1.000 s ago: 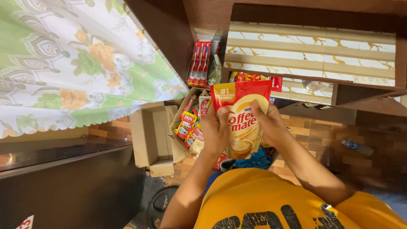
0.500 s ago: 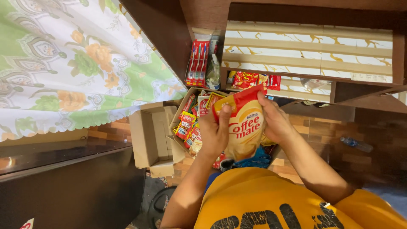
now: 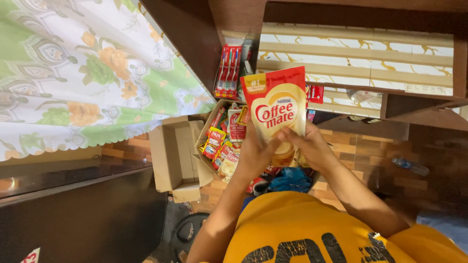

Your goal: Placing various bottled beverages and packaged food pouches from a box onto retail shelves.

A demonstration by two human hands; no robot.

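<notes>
Both my hands hold up a red and cream creamer pouch (image 3: 275, 109) by its bottom edge, upright in front of me. My left hand (image 3: 253, 153) grips its lower left part and my right hand (image 3: 309, 146) its lower right. Below and left of the pouch stands an open cardboard box (image 3: 204, 139) filled with several small colourful packets (image 3: 220, 141). My orange shirt fills the lower part of the view.
An empty open carton (image 3: 168, 153) sits left of the filled box on a brick-pattern floor. Red toothbrush packs (image 3: 227, 70) hang on the dark wooden shelf unit behind. A flowered cloth (image 3: 83, 68) covers the left; a blue bag (image 3: 290, 179) lies under my hands, a plastic bottle (image 3: 408, 165) right.
The pouch was tilted half a second ago; now it is raised higher and held upright and flat toward me. Both hands stayed on its bottom edge.
</notes>
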